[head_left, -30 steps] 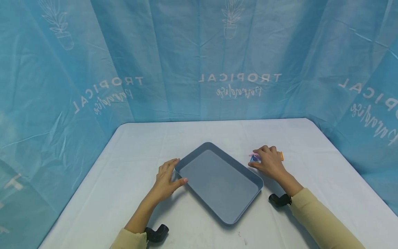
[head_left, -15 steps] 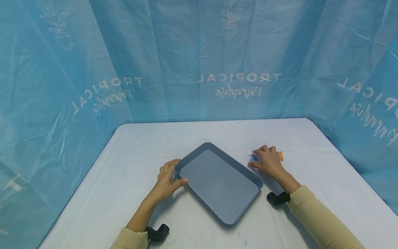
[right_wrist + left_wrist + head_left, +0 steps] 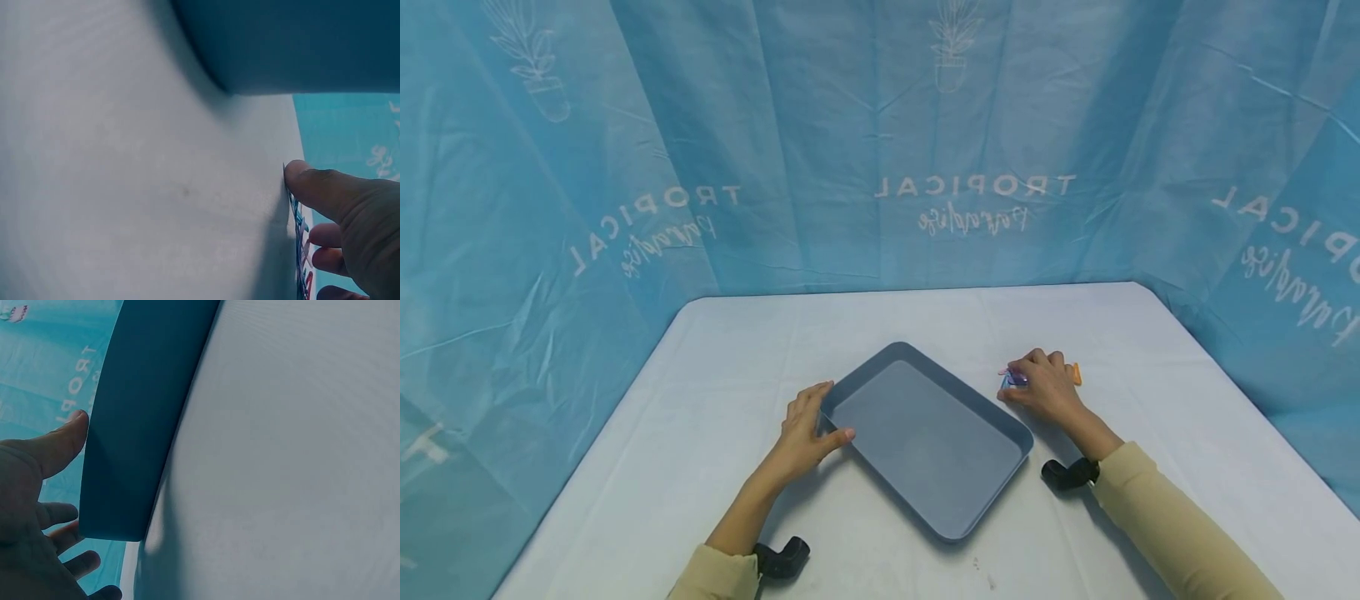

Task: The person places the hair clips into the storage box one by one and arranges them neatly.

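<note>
A shallow blue-grey rectangular tray point(image 3: 932, 433) lies turned at an angle on the white table. At its left corner is my left hand point(image 3: 801, 437), thumb and fingers spread about the rim; in the left wrist view the thumb point(image 3: 65, 440) meets the tray wall point(image 3: 134, 425). To the right of the tray, my right hand point(image 3: 1047, 390) grips a small flat packet point(image 3: 1017, 379) with blue, purple and pink on it. The right wrist view has the thumb point(image 3: 312, 181) on the edge of this thin packet point(image 3: 301, 244). My palm and fingers cover most of it, so its exact kind is hidden.
An orange piece point(image 3: 1077, 373) shows just beyond the right hand; whether it belongs to the packet I cannot tell. White cloth covers the table point(image 3: 730, 350). A blue printed curtain point(image 3: 820, 150) rises around its back and sides. Black wrist mounts point(image 3: 782, 558) sit on both wrists.
</note>
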### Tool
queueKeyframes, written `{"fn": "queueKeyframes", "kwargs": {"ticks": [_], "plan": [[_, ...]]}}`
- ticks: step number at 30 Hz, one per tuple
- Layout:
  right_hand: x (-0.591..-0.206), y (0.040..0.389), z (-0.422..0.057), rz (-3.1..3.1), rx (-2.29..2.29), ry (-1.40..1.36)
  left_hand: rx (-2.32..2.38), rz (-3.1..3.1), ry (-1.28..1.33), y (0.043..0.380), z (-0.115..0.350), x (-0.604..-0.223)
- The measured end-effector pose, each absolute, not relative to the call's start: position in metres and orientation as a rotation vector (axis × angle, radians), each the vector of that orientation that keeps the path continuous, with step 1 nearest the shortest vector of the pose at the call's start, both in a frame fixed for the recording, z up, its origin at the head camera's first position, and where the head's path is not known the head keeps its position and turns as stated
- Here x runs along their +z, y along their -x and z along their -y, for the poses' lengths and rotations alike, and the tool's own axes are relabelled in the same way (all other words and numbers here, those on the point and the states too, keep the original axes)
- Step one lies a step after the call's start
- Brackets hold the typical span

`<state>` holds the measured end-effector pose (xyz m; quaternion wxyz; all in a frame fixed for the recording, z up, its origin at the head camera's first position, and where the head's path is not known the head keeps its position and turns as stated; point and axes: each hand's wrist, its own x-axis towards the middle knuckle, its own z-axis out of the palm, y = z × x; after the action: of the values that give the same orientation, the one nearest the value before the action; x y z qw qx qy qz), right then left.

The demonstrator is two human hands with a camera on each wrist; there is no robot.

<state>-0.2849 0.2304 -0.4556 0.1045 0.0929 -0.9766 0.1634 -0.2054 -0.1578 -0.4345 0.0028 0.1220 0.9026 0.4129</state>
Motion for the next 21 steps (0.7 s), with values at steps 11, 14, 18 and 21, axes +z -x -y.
{"fn": "queueKeyframes", "kwargs": {"ticks": [11, 14, 18, 21], "plan": [[-0.4521, 0.2859, -0.2284, 2.920, 0.475, -0.248, 1.305, -2.818, -0.394, 0.2073, 0.1580, -0.4380], [-0.4521, 0.2858, -0.2282, 2.922, 0.480, -0.248, 1.309, -2.805, -0.392, 0.2068, 0.1580, -0.4376], [-0.4531, 0.2859, -0.2292, 2.921, 0.486, -0.253, 1.314, -2.794, -0.402, 0.2064, 0.1580, -0.4380], [-0.4532, 0.2860, -0.2299, 2.919, 0.486, -0.256, 1.313, -2.791, -0.413, 0.2056, 0.1579, -0.4380]]}}
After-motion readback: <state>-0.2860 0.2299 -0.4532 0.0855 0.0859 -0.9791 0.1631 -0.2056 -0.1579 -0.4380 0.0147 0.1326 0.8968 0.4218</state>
